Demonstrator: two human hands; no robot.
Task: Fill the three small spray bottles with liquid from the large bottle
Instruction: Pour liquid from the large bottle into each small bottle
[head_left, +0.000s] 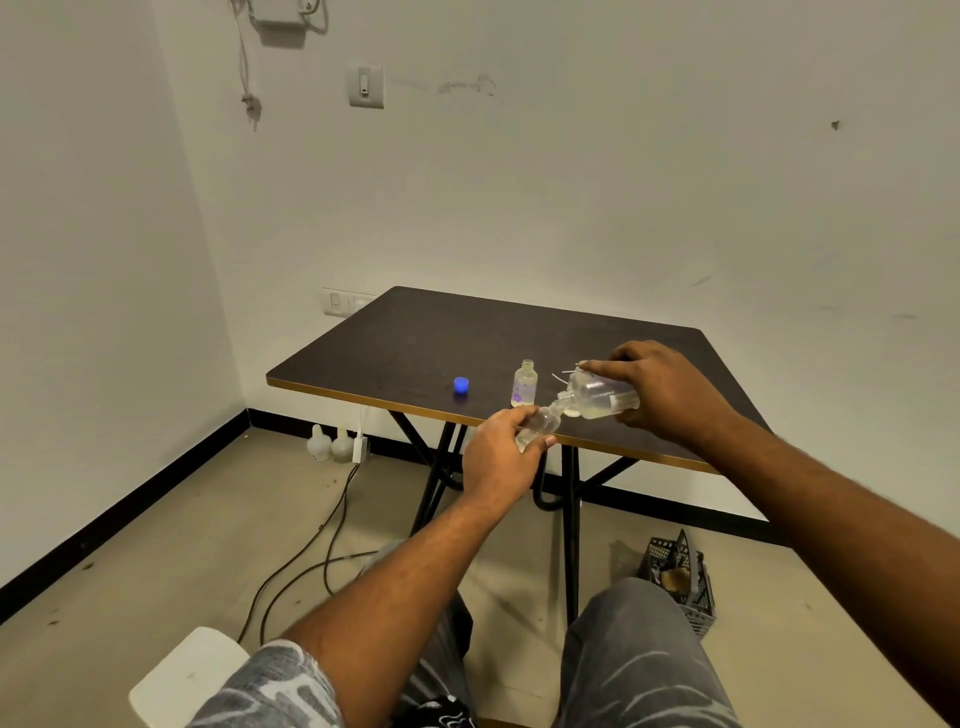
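Note:
My right hand grips the large clear bottle, tipped on its side with its neck pointing left and down. Its mouth meets the mouth of a small clear bottle, which my left hand holds tilted just over the front edge of the dark table. A second small bottle stands upright and uncapped on the table, behind the pour. A blue cap lies to its left. White spray-head parts lie behind the large bottle, partly hidden. A third small bottle is not visible.
Two white jugs and a power strip stand on the floor by the wall, with cables trailing toward me. A dark plastic crate sits on the floor to the right of the table's legs. A white stool corner is at lower left.

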